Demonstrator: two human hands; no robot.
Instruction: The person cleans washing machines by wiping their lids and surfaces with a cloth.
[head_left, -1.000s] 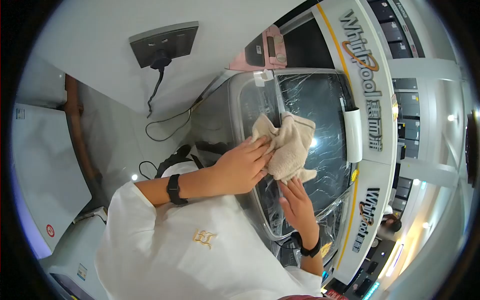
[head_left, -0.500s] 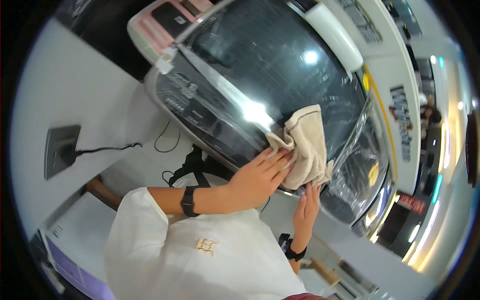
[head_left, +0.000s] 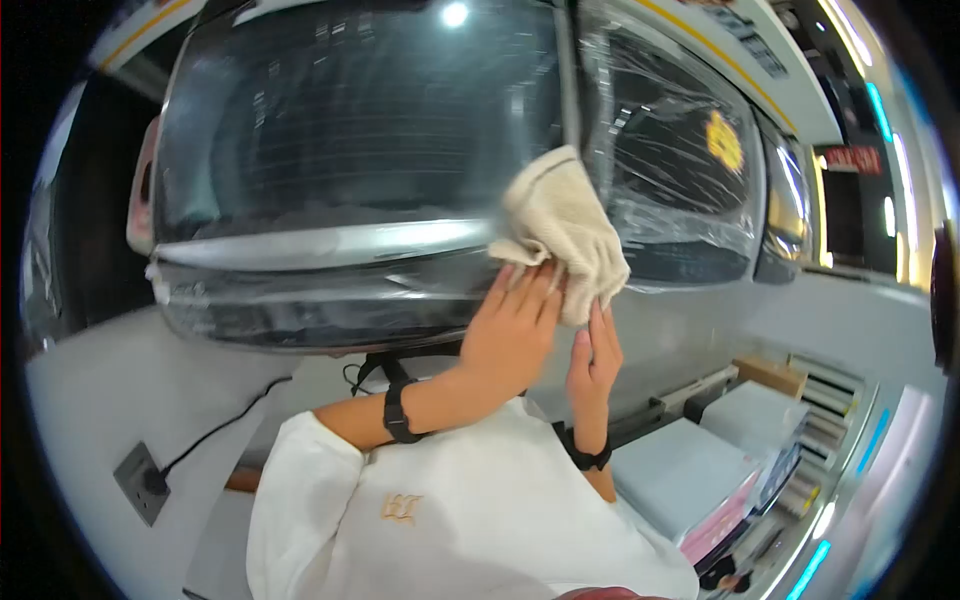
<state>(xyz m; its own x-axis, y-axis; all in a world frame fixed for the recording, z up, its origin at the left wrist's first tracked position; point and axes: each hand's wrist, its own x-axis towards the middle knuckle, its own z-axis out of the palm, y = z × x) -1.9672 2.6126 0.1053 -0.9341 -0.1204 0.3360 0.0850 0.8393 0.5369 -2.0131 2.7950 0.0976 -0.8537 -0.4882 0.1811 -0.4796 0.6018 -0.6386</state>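
A crumpled beige cloth (head_left: 570, 225) with a dark stitched edge lies over the right end of a dark, glossy, film-wrapped appliance (head_left: 350, 130). My left hand (head_left: 515, 330) has its fingers closed on the cloth's lower left part, with the fingertips partly hidden in its folds. At the lower right edge of the cloth is my right hand (head_left: 597, 360), its fingers held together and pinching the fabric. Both wrists wear black bands.
Another film-wrapped appliance (head_left: 680, 150) with a yellow sticker stands to the right. White boxy appliances (head_left: 680, 475) are at the lower right. A wall socket (head_left: 145, 483) with a plugged black cord is at the lower left. A pink-edged appliance (head_left: 143, 190) shows at the left.
The view has turned and come closer to the appliance, which now lies across the upper frame. The cloth, still in both hands, has shifted towards the appliance's right end.
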